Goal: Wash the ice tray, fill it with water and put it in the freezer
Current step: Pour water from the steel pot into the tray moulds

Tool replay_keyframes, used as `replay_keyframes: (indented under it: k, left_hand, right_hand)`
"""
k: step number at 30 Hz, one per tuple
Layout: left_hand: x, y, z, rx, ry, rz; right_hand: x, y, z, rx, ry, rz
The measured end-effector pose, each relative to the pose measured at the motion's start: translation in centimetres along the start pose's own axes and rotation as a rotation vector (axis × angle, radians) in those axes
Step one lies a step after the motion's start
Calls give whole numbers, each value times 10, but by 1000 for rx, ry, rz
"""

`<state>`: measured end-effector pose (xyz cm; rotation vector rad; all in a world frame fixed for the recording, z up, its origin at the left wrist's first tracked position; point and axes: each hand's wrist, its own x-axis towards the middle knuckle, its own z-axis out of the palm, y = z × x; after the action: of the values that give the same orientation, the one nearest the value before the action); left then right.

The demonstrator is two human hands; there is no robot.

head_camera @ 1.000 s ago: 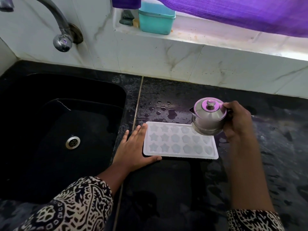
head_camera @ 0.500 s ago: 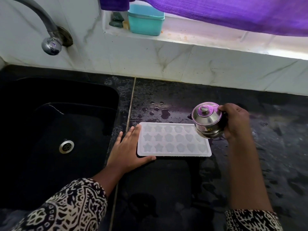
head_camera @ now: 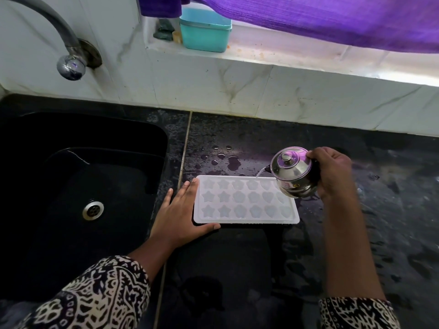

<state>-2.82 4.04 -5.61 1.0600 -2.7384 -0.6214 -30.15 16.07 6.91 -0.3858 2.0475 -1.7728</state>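
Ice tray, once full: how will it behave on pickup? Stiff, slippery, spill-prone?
Probably floppy: the ice tray looks thin and translucent, so it may sag unless supported at both ends. Likely slippery: the countertop around it is wet, and the left hand braces its edge. Shallow cavities would probably spill if tilted.

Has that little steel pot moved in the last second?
Yes. The steel pot stays over the far right corner of the ice tray, but the right hand has tipped it further toward the tray, and water now runs out.
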Motion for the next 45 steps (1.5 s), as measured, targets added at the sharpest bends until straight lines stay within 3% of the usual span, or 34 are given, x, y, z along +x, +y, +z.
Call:
replay_keyframes:
  k: [45]
  left_hand:
    - [-2, 2, -3, 5, -16, -9]
  right_hand:
    - [-5, -4, 2, -18, 20, 1]
